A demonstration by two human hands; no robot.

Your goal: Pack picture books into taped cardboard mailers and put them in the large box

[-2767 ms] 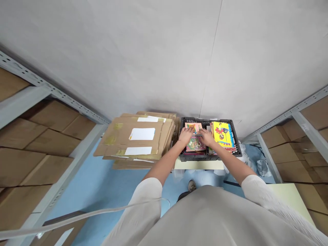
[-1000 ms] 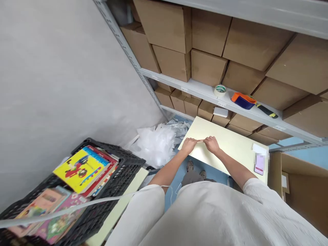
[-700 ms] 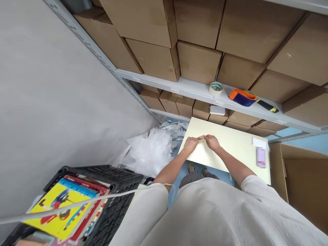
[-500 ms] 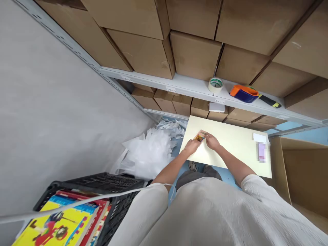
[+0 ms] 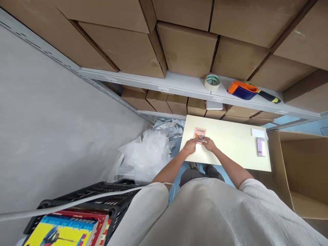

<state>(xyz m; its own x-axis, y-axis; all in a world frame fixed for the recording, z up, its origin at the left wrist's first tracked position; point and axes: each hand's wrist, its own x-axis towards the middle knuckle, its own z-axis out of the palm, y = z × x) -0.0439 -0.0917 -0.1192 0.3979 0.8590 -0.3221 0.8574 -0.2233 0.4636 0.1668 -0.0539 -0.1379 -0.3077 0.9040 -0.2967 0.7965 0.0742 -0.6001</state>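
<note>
Pale tabletop (image 5: 230, 147) beneath; pink book (image 5: 200, 134) between both hands' grips, left hand (image 5: 190, 146) and right hand (image 5: 210, 144) pinching lower edges.

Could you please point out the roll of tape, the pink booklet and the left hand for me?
Roll of tape (image 5: 208, 84): head view, on the left side of its pale ring.
Pink booklet (image 5: 200, 130): head view, on the upper part of its cover.
Left hand (image 5: 190, 146): head view, on the back of the hand.

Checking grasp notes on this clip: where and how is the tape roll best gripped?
Likely pinch the tape roll by its near rim, from above: it lies flat, hole up, so a finger should fit inside, and boxes stand behind it.
</note>
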